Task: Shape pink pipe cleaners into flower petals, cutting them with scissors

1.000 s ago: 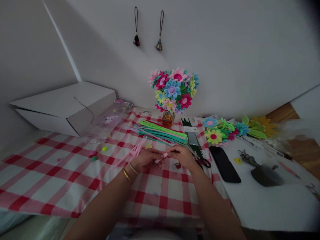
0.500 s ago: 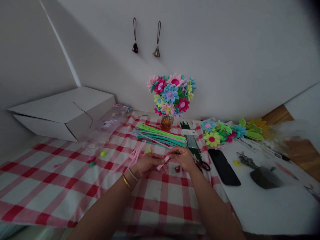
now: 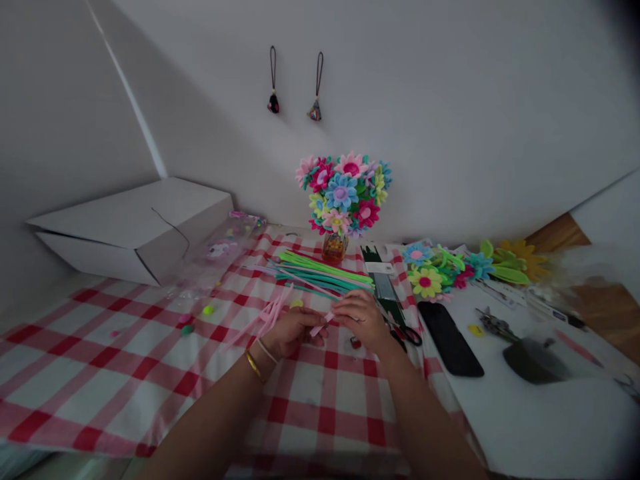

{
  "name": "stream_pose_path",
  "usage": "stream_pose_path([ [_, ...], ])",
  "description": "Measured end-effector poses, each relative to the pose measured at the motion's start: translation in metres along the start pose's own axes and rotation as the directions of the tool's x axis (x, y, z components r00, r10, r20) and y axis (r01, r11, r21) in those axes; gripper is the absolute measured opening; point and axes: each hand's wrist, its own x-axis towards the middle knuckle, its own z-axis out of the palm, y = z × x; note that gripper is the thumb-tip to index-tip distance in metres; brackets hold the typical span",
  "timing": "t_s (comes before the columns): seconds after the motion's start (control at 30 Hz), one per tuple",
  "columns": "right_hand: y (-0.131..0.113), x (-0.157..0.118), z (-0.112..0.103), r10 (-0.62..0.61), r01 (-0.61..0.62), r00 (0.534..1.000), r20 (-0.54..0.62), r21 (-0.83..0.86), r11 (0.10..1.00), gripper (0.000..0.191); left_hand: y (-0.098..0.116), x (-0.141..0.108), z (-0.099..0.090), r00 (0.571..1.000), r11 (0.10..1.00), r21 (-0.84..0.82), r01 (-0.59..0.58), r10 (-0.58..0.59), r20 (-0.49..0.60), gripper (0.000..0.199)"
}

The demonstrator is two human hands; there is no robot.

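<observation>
Low over the checked cloth, my left hand (image 3: 294, 332) pinches a short folded pink pipe cleaner (image 3: 318, 327) between thumb and fingers. My right hand (image 3: 364, 320) closes on its upper end, the fingers bent and touching it. Loose pink pipe cleaners (image 3: 269, 316) lie just left of my left hand. Behind both hands is a bundle of green, teal and pink pipe cleaners (image 3: 325, 275). Black-handled scissors (image 3: 412, 336) rest to the right of my right hand, partly hidden by it. A small dark red item (image 3: 355, 343) sits below that hand.
A glass jar (image 3: 335, 247) holds a bouquet of fuzzy flowers (image 3: 343, 192) near the wall. Dark green stems (image 3: 385, 287), a black phone (image 3: 449, 339) and more fuzzy flowers (image 3: 425, 281) stand to the right. A white box (image 3: 135, 227) and small pompoms (image 3: 207, 310) are at left.
My right hand has shifted slightly left, its fingers now lying further over the pink pipe cleaner. My left hand still holds the piece. The whole view has moved a little.
</observation>
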Motion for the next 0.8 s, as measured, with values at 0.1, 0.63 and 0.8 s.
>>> stream_pose_path([
  [0.1,-0.004,0.0,0.002,-0.115,0.116,0.993,0.02,-0.177,0.977,0.011,-0.001,0.001,0.0,1.0,1.0,-0.016,0.026,-0.026,0.013,0.012],
  [0.63,-0.015,-0.003,0.006,-0.22,0.248,0.968,0.117,-0.352,0.903,0.016,0.002,-0.003,0.004,0.995,0.996,-0.033,0.088,-0.086,0.055,0.006],
  [0.8,-0.02,-0.004,0.011,-0.137,0.187,0.979,0.151,-0.389,0.902,0.015,-0.001,0.0,0.001,0.997,0.988,0.14,-0.066,0.059,0.049,0.008],
])
